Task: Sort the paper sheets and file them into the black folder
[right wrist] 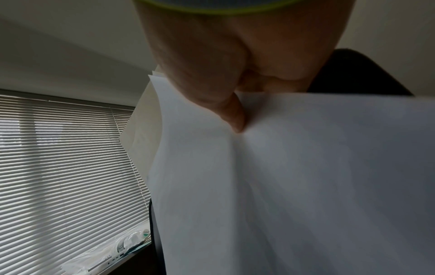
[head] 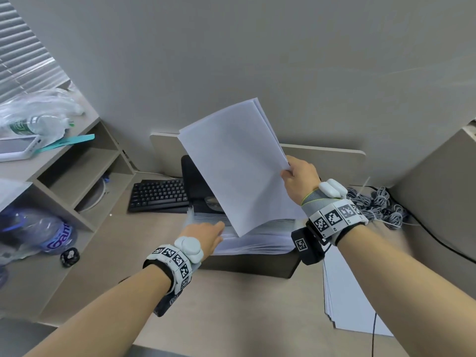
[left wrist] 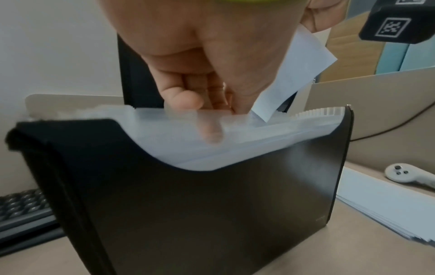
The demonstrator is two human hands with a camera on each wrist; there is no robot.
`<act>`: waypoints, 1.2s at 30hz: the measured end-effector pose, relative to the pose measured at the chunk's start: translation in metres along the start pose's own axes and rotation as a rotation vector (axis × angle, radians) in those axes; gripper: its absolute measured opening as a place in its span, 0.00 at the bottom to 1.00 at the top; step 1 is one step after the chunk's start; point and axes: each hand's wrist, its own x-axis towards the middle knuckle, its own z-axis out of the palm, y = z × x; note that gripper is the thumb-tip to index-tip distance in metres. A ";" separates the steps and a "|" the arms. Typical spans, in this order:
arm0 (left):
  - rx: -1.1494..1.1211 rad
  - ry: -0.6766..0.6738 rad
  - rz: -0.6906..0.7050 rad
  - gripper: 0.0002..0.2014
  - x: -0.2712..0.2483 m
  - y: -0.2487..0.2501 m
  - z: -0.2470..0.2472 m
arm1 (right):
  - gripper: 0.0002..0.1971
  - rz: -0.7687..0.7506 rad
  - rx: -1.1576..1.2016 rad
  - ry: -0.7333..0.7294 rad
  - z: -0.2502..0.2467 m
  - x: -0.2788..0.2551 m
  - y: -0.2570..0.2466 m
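Note:
The black expanding folder (head: 257,265) (left wrist: 212,214) stands upright on the desk, its top open with translucent dividers (left wrist: 235,134) showing. My left hand (head: 208,237) (left wrist: 207,104) reaches into the top, with one straight finger behind a divider, pressing the pockets apart. My right hand (head: 296,173) (right wrist: 235,111) pinches the right edge of a thin bundle of white sheets (head: 242,171) (right wrist: 306,186). The bundle is tilted, and its lower corner (left wrist: 289,78) dips to the folder's top beside my left fingers.
A stack of white paper (head: 353,305) (left wrist: 388,210) lies on the desk right of the folder, with a white controller (left wrist: 404,174) behind it. A black keyboard (head: 159,195) sits at the left. Coiled cables (head: 378,204) lie at the right, shelves (head: 77,176) on the left.

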 end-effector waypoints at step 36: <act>-0.005 -0.057 0.118 0.24 0.004 0.015 0.009 | 0.10 0.052 -0.035 0.034 -0.008 0.005 0.008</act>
